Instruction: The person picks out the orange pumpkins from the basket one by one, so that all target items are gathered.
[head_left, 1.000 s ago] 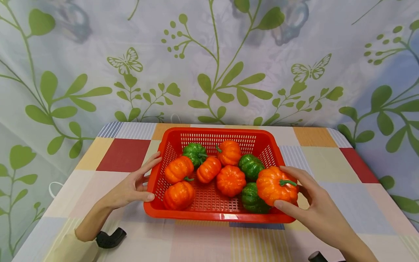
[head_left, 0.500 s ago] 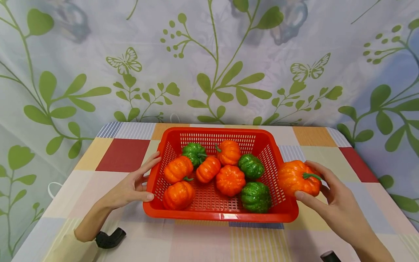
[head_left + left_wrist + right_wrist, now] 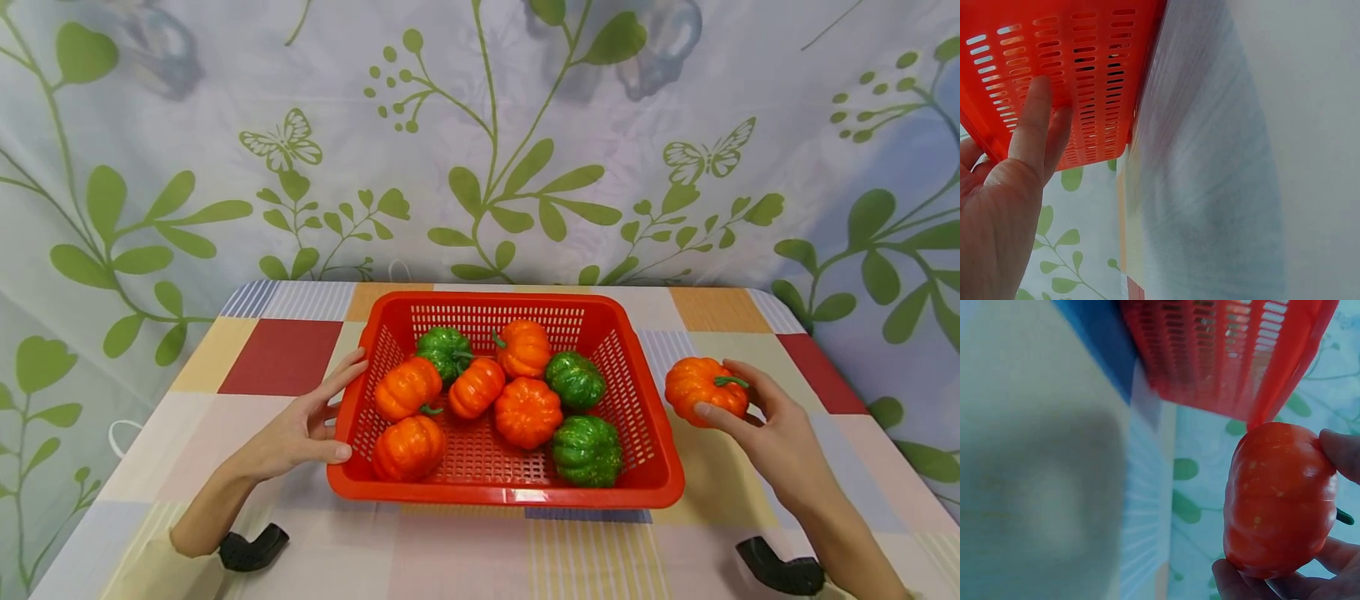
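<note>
Shifted since the earlier frames, from above the right rim of the red rectangular perforated plastic basket (image 3: pixel 450 493) to just beyond that rim: glossy orange ribbed pumpkin with a green stem (image 3: pixel 701 390), raised above the cloth to the right of the basket. On this pumpkin, right hand (image 3: pixel 783 433), pinching with thumb at the near side and curled fingers at the far side. At the basket's outer left wall, left hand (image 3: pixel 296 429), spread, with extended fingers against the perforations. Inside the basket: five shiny orange ribbed pumpkins (image 3: pixel 528 413), toward the left, middle and back; three speckled green ribbed pumpkins (image 3: pixel 587 451), one at back left, two along the right. Beneath the basket: multicoloured patchwork-print tablecloth (image 3: pixel 450 554). Behind the basket: pale fabric backdrop with green leaves and butterflies (image 3: pixel 337 67). Front-left of the basket, beside the left wrist: black bent tubular piece (image 3: pixel 255 547)
</note>
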`<state>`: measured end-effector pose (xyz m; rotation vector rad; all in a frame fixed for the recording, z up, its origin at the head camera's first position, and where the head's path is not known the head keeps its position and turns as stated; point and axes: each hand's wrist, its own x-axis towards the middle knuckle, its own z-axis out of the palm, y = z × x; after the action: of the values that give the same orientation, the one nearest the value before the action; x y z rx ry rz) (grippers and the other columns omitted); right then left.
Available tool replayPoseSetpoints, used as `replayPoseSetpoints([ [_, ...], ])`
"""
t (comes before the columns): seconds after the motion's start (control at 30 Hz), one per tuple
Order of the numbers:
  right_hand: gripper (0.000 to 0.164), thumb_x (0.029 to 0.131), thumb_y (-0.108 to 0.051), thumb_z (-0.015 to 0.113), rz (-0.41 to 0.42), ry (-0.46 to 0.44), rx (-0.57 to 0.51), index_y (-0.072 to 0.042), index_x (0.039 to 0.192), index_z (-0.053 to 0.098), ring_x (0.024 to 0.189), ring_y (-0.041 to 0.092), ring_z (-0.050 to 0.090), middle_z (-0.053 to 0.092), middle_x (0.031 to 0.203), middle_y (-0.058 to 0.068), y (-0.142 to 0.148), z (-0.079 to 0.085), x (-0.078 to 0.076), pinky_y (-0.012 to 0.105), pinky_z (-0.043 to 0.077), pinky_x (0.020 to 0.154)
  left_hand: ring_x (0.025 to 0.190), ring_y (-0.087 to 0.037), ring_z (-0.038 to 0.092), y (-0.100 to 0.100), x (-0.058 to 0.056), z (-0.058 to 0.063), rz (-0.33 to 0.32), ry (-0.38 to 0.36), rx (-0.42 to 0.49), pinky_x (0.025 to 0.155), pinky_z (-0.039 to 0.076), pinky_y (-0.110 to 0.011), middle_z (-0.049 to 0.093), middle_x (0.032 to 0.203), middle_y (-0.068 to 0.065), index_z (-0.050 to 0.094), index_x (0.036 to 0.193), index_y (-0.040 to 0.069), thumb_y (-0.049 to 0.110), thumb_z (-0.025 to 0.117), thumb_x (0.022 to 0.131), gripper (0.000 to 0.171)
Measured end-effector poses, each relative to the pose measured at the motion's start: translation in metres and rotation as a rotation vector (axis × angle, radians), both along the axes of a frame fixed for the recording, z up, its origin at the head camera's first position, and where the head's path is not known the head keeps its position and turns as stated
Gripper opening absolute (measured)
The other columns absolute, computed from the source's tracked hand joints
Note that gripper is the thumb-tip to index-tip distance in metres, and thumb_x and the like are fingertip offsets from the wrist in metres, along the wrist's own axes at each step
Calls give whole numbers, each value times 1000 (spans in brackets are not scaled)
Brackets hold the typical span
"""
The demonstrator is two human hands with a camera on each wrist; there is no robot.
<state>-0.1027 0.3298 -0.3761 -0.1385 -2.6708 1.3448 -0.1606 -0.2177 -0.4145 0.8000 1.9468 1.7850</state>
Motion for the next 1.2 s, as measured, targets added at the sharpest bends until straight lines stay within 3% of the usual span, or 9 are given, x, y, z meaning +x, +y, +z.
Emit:
replayPoseSetpoints([
  [0.17,72,94,-27,67,-12,-24,14,-1,151,32,105,5,42,42,138,21,7,-6,-8,4,43,75,138,-47,19,-1,0,-2,4,2,-3,88,55,-44,-4,165,2,17,159,14,5,69,85,91],
  [0.43,73,93,-26,70,51,2,14,-1,151,33,106,3,43,42,140,24,10,-10,-26,2,41,77,134,-48,26,0,0,0,7,24,-4,86,56,-45,-4,165,1,16,158,11,4,69,85,91],
  [0.73,72,93,-28,69,67,-18,57,0,150,34,106,11,45,48,135,28,14,-17,-48,5,42,74,137,-54,16,3,2,4,-20,36,14,89,55,-42,-8,165,0,14,158,10,4,68,85,91],
  [0.9,72,93,-27,69,77,-31,72,3,149,35,103,5,44,50,132,30,18,-24,-55,7,41,74,139,-55,13,3,4,2,-17,16,6,90,54,-41,-11,165,1,12,159,11,6,68,86,92],
  [1.2,74,93,-29,68,66,-79,53,3,149,33,116,37,45,47,135,34,23,-31,-65,16,39,76,138,-53,21,3,4,1,-3,0,13,90,54,-44,-7,165,2,13,159,12,5,68,85,92],
])
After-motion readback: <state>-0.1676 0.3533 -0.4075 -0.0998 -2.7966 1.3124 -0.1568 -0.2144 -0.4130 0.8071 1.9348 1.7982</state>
